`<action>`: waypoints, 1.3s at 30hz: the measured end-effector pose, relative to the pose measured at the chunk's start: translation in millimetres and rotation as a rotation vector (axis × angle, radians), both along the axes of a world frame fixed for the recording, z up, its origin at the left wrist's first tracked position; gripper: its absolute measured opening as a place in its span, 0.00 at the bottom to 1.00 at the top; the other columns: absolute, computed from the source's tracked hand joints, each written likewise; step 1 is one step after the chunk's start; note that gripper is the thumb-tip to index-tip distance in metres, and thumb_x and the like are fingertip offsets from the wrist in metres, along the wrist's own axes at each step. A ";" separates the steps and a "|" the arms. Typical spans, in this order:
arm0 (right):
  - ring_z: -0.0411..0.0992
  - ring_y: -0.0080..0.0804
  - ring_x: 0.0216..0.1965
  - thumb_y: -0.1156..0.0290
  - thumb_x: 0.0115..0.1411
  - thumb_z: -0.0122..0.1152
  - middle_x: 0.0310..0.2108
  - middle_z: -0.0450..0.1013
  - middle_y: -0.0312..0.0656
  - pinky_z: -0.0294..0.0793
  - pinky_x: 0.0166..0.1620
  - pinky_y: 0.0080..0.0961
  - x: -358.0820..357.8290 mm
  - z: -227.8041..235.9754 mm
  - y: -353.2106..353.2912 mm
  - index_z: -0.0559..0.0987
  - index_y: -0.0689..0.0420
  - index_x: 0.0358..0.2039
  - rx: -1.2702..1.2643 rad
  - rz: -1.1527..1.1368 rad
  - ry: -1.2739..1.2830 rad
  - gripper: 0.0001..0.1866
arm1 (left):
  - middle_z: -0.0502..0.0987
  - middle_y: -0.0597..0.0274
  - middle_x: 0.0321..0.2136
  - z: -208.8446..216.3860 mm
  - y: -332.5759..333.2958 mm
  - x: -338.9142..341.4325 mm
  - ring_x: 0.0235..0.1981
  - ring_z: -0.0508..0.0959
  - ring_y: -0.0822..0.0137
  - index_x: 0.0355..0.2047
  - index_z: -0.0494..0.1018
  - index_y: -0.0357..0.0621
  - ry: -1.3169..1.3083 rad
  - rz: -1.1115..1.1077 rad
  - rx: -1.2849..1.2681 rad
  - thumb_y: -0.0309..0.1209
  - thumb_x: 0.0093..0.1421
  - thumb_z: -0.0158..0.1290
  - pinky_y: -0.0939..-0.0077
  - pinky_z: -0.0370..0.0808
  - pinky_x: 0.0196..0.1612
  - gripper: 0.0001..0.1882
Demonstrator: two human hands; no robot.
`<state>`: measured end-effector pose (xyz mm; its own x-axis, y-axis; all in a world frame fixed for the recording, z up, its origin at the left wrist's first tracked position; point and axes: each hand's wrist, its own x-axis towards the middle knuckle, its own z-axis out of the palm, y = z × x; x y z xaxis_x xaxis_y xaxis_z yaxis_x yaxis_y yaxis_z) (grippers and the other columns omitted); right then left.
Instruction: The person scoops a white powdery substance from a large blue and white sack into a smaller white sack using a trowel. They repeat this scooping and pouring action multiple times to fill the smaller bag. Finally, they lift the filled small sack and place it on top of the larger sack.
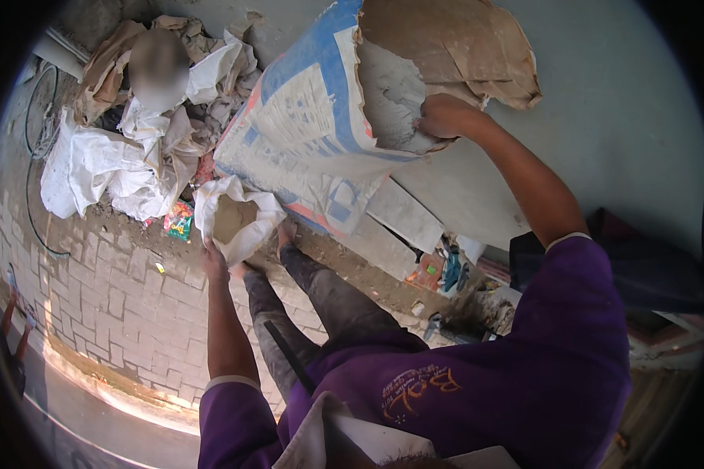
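Observation:
A large torn paper bag, blue and white, leans at the upper middle with its brown mouth ripped wide. Grey powder fills that mouth. My right hand reaches into it with curled fingers, close against the powder; what the fingers hold, if anything, is hidden. Lower left of the bag stands a smaller white sack, its rim rolled open around sandy powder. My left hand grips the near left side of this sack's rim.
Crumpled white sacks and torn brown paper are heaped at left. A green-red wrapper lies beside the small sack. A dark hose curves over the paving. Flat boards and litter line the wall.

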<state>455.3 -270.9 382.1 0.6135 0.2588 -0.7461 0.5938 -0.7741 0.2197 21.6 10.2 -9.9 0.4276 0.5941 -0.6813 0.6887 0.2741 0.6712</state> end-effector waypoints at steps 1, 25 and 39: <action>0.74 0.55 0.34 0.56 0.59 0.54 0.31 0.75 0.60 0.71 0.41 0.43 -0.8 -5.6 5.3 0.80 0.68 0.30 -0.009 0.011 0.007 0.22 | 0.76 0.42 0.41 5.6 -1.8 3.2 0.42 0.76 0.52 0.53 0.67 0.29 -0.055 0.032 -0.014 0.52 0.68 0.37 0.60 0.71 0.45 0.33; 0.72 0.51 0.29 0.56 0.56 0.57 0.26 0.73 0.59 0.70 0.38 0.42 0.5 1.9 4.2 0.79 0.69 0.28 0.249 -0.043 0.103 0.23 | 0.73 0.53 0.33 -1.8 -0.6 -4.5 0.33 0.72 0.61 0.52 0.67 0.29 -0.043 0.067 0.015 0.52 0.68 0.39 0.64 0.70 0.38 0.32; 0.72 0.43 0.32 0.55 0.58 0.59 0.29 0.75 0.53 0.70 0.39 0.38 9.0 -5.8 -0.4 0.80 0.65 0.33 0.287 -0.092 0.162 0.21 | 0.75 0.47 0.38 6.6 -10.0 2.6 0.38 0.75 0.59 0.53 0.67 0.28 -0.068 0.105 0.021 0.53 0.68 0.38 0.63 0.71 0.41 0.34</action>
<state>464.3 -271.4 376.3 0.5237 0.4214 -0.7404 0.5279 -0.8427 -0.1062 24.2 0.1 -3.3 0.4074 0.6521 -0.6393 0.6093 0.3274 0.7222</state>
